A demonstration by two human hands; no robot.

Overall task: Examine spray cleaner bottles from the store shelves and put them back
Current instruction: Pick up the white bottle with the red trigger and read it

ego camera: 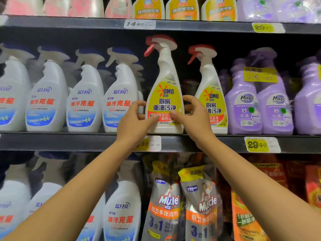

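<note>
Left hand (pixel 134 117) clasped on the left side of the OMO spray bottle (pixel 165 94), thumb laid across the lower label, fingers wrapped behind the bottle's left edge. Right hand (pixel 194 115) clasped on the right side of the same bottle, thumb pressed on the red band of the label, fingers curled round the right edge. Both forearms bare, raised from the lower corners toward the shelf.

Held bottle white with a yellow label and a red-and-white trigger head, upright, base at or just above the front edge of the middle shelf (pixel 69 141); contact with the shelf cannot be told. Trigger nozzle pointing left.

Just to the right, a second OMO bottle (pixel 211 94), upright on the same shelf, partly behind the right hand. To the left, a row of white bottles with blue labels (pixel 83 98). To the far right, purple bottles (pixel 243 105). Yellow price tag (pixel 260 144) on the shelf edge at right. Below, grey refill pouches (pixel 182 202).
</note>
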